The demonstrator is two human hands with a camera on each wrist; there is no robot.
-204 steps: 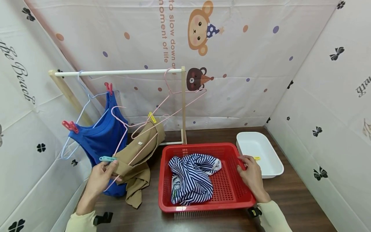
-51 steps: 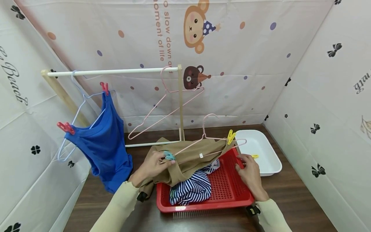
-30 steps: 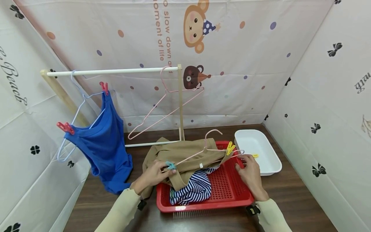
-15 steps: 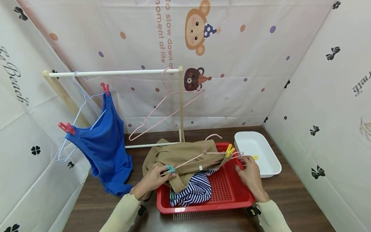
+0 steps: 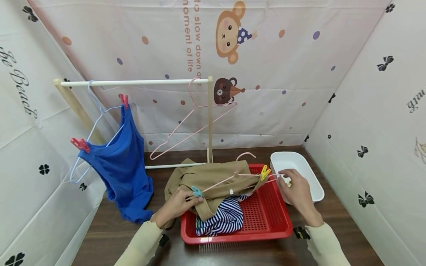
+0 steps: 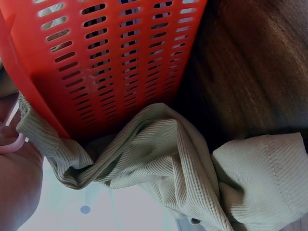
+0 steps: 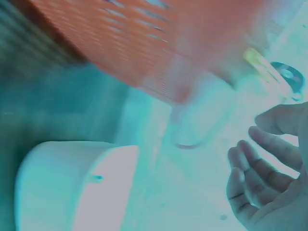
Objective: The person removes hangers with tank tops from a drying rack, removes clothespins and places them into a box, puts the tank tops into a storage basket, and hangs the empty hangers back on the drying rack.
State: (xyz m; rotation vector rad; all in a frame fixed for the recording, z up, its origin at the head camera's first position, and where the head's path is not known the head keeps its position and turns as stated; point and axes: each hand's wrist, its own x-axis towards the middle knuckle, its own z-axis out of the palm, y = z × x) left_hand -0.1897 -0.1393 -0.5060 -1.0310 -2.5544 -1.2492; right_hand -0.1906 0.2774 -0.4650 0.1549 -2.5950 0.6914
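Note:
My left hand [image 5: 178, 203] pinches one end of a pink clothes hanger [image 5: 219, 182] together with the waistband of khaki trousers [image 5: 213, 173], beside a teal clothespin [image 5: 197, 191]. A yellow clothespin [image 5: 264, 172] clips the waistband near the hanger's other end. The trousers lie across a red basket [image 5: 266, 234], partly over a striped navy-and-white garment [image 5: 221, 218]. In the left wrist view, a fold of trousers [image 6: 159, 154] hangs beside the basket wall [image 6: 110, 62]. My right hand [image 5: 297, 190] is over the white tray's near-left edge, fingers loosely bent in the right wrist view, apparently holding nothing.
A rack with a white bar [image 5: 133, 83] stands at the back left. A blue top [image 5: 124, 170] hangs there on a light-blue hanger with red clothespins [image 5: 80, 145]. Another pink hanger [image 5: 178, 127] hangs bare. The white tray [image 5: 317, 184] stands right of the basket.
Earlier my left hand brought the hanger with the trousers from the left onto the basket, and the hanger then sank lower. My right hand has just left the basket rim, moving right toward the tray.

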